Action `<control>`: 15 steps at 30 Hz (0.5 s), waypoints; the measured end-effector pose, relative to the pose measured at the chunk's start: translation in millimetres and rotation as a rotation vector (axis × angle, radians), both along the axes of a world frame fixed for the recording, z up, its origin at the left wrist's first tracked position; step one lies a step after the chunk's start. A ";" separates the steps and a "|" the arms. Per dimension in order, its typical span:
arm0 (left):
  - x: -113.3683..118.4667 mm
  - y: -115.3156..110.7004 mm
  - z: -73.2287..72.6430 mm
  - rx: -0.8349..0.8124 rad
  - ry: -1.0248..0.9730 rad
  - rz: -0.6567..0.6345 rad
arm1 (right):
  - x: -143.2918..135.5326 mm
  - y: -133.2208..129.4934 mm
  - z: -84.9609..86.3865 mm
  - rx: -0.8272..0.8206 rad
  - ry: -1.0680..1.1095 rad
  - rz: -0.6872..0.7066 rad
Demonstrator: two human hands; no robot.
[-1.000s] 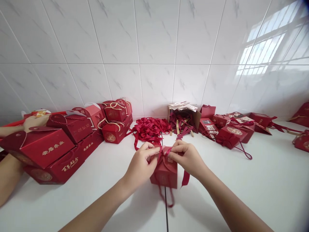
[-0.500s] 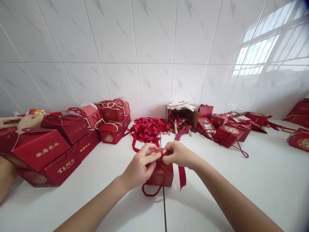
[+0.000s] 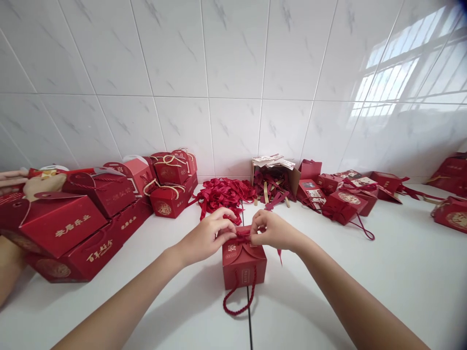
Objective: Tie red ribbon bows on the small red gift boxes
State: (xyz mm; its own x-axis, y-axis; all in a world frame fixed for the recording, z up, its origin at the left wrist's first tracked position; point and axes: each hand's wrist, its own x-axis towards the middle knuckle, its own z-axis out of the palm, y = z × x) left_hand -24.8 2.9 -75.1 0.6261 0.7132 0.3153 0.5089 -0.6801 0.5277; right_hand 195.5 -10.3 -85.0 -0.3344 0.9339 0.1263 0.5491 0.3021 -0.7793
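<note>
A small red gift box point(image 3: 243, 270) with gold characters stands upright on the white table in front of me. A twisted red cord handle point(image 3: 239, 311) loops down from its near side. Across the top of the box runs a red ribbon point(image 3: 243, 235), gathered at the middle. My left hand point(image 3: 215, 236) pinches the ribbon from the left. From the right, my right hand point(image 3: 272, 231) pinches it too, its fingertips close to the left ones. One loose ribbon end hangs below my right hand. The exact shape of the knot is partly hidden by my fingers.
A heap of red ribbon point(image 3: 226, 194) lies behind the box, beside an open carton point(image 3: 292, 177) of ribbon pieces and cards. Stacked red boxes point(image 3: 65, 226) fill the left, where another person's hand point(image 3: 45, 183) shows. More red boxes point(image 3: 345, 204) lie right.
My hands have drawn slightly apart, pulling at the ribbon, and more of the box top shows. The box sits a little nearer. The hanging ribbon end has shortened from view.
</note>
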 end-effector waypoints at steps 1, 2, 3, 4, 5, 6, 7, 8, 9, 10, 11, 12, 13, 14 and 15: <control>-3.9 -1.4 3.4 0.000 0.028 0.019 | 4.4 -1.3 -0.9 0.043 -0.030 -0.056; -7.5 -2.6 5.8 -0.020 0.041 0.036 | 8.3 -2.6 -2.3 0.076 -0.055 -0.100; -10.1 -3.5 7.0 -0.051 0.032 0.045 | 11.2 -3.7 -4.1 0.098 -0.072 -0.121; -11.6 -3.9 6.7 -0.085 0.004 0.040 | 12.8 -4.8 -6.1 0.108 -0.075 -0.118; -11.9 -3.9 5.1 -0.120 -0.034 0.025 | 13.1 -5.6 -8.1 0.118 -0.072 -0.100; -11.0 -3.5 2.6 -0.156 -0.074 0.004 | 12.2 -6.2 -9.9 0.130 -0.065 -0.081; -9.3 -2.8 -0.5 -0.193 -0.102 -0.022 | 10.7 -6.6 -11.3 0.150 -0.057 -0.071; -7.2 -1.9 -3.5 -0.226 -0.115 -0.044 | 9.0 -6.8 -12.3 0.175 -0.047 -0.070; -5.3 -0.9 -6.2 -0.251 -0.110 -0.057 | 7.7 -7.0 -12.8 0.199 -0.040 -0.076; -3.7 0.2 -8.1 -0.265 -0.090 -0.057 | 6.9 -7.3 -13.0 0.220 -0.042 -0.086; -2.9 1.3 -9.3 -0.254 -0.058 -0.044 | 7.0 -7.7 -12.9 0.242 -0.060 -0.098; -2.8 2.3 -9.6 -0.206 -0.017 -0.020 | 7.7 -8.2 -12.8 0.269 -0.094 -0.114; -3.5 3.1 -9.2 -0.125 0.026 0.012 | 8.9 -9.0 -12.8 0.295 -0.138 -0.127; -4.5 3.5 -8.4 -0.024 0.062 0.047 | 10.2 -9.8 -12.9 0.319 -0.182 -0.137; -5.7 3.4 -7.4 0.076 0.086 0.080 | 11.4 -10.6 -13.2 0.338 -0.217 -0.143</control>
State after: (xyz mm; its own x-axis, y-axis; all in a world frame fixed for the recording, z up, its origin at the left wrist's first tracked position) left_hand -30.5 6.3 -82.5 0.5956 0.7378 0.3176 0.6042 -0.6721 0.4282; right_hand 206.9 -20.9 -98.3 -0.2569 0.8909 0.3744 0.7442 0.4296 -0.5114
